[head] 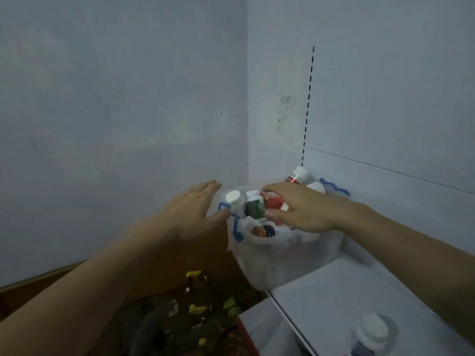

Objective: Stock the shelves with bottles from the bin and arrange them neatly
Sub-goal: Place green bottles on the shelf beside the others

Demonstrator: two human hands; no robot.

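Observation:
A translucent plastic bin (288, 263) with blue handles sits on the left end of a white shelf (341, 296), filled with several bottles. My right hand (300, 209) reaches into the bin from the right, its fingers curled over a red-capped bottle (273, 202) beside a dark green bottle (255, 208); whether it grips the bottle is unclear. My left hand (192, 214) is spread flat against the bin's left side, thumb touching the blue handle (232, 222). A white-capped bottle (235, 197) stands at the bin's left edge. Another white-capped bottle (371, 332) stands on the shelf at lower right.
Pale walls meet in a corner behind the bin. A slotted upright (308, 104) runs up the shelf's back panel. Below left, a brown cardboard box (159, 283) holds dark clutter with yellow scraps.

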